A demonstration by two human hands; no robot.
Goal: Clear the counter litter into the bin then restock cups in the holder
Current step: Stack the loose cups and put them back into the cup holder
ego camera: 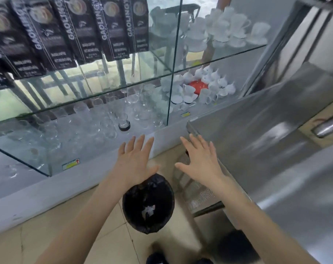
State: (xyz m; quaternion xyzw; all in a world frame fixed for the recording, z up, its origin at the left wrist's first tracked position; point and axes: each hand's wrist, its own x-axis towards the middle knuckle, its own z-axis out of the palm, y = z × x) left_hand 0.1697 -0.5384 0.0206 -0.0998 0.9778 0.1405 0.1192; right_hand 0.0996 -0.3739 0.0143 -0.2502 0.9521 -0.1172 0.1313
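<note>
A round bin [148, 203] lined with a black bag stands on the tiled floor below me, with a scrap of white litter [148, 210] lying inside it. My left hand [136, 161] hovers above the bin's far rim, palm down, fingers spread, holding nothing. My right hand [200, 159] is level with it to the right, also flat and empty, close to the corner of the steel counter [266, 130]. White cups [209, 84] stand on the glass cabinet's shelves. No cup holder is in view.
A glass display cabinet [85, 111] fills the left and middle, with clear glasses low down, dark coffee packs [66, 31] above and more white cups [228, 27] top right. A steel appliance with a handle [329, 126] stands at right. My dark shoes show at the bottom edge.
</note>
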